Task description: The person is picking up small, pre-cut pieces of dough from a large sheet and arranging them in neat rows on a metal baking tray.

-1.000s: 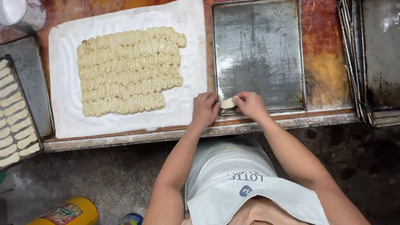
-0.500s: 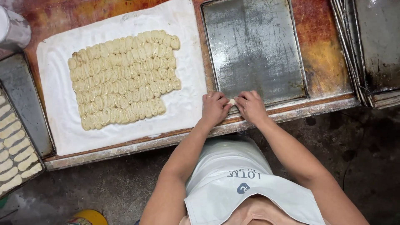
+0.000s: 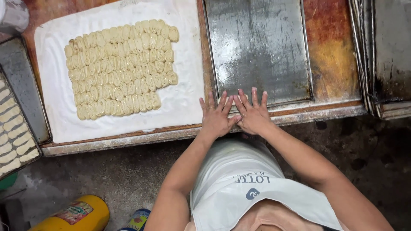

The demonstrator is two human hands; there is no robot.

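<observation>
A white floured cloth (image 3: 180,102) bearing a block of pale dough pieces (image 3: 120,70) lies left of the dark metal baking tray (image 3: 257,47), with another tray of shaped pieces (image 3: 13,132) at far left and a yellow container (image 3: 72,216) on the floor. Both hands lie flat, side by side, at the baking tray's near edge: left hand (image 3: 217,117) and right hand (image 3: 252,114), fingers straight and slightly spread, palms pressing down; whatever lies under them is hidden

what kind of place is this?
Likely a small bakery work area. Cut dough pieces lie in rows on a floured sheet, a worn metal tray sits beside it, and both hands press flat at its near edge.
</observation>
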